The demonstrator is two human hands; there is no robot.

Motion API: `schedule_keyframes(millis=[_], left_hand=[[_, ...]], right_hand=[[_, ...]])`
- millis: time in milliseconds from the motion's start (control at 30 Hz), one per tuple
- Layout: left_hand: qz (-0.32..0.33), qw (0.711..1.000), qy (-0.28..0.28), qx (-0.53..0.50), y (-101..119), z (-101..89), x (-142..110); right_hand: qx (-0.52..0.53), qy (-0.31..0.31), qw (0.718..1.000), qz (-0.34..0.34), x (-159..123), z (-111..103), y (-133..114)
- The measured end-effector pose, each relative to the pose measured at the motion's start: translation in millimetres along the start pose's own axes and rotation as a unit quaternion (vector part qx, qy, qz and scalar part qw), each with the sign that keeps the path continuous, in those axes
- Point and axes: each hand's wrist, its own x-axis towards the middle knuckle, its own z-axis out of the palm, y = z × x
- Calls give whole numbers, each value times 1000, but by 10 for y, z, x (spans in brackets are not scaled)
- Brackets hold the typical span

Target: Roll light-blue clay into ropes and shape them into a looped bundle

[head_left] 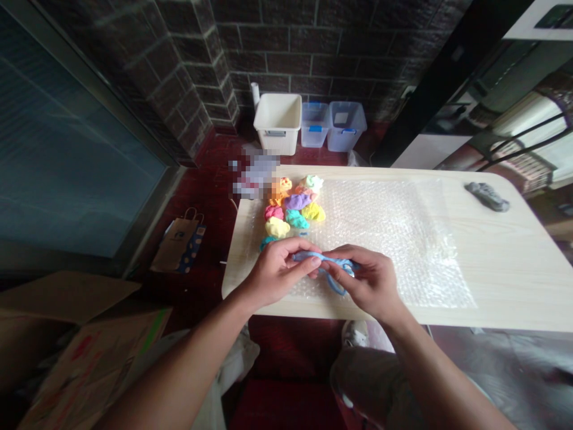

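My left hand [278,269] pinches one end of a blue twisted strip of soft material [329,258] between thumb and fingers. The other end is gripped by my right hand [375,279], and a thin blue loop [335,285] hangs below it. I cannot make out exactly what the blue piece is. Just beyond my left hand lies a group of soft, crumpled bundles, among them an orange one [278,194], a purple one [297,202], a teal one [296,218], a yellow one [313,211] and a pale yellow one [277,227].
Bubble wrap [385,233] covers much of the pale wooden table [501,269]. A grey bundle [487,196] lies at the table's right. Beyond it stand a white bin [277,122] and two clear bins [347,125]. Paper bags [176,245] and cardboard boxes [98,358] are on the left.
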Motion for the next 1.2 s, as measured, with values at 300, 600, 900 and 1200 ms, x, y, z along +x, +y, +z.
schedule_keyframes(millis=[300,600,900,1200], left_hand=[[-22,1000,-5,-18,11,9,6],[-33,999,-10,-33,15,10,12],[-16,1000,11,-1,56,12,-6],[-37,999,-9,-2,40,-19,26]], right_hand=[[38,-2,999,14,-15,0,34],[34,9,999,4,5,7,16],[18,-12,999,33,-8,2,5],[9,-11,1000,-21,19,-5,-25]])
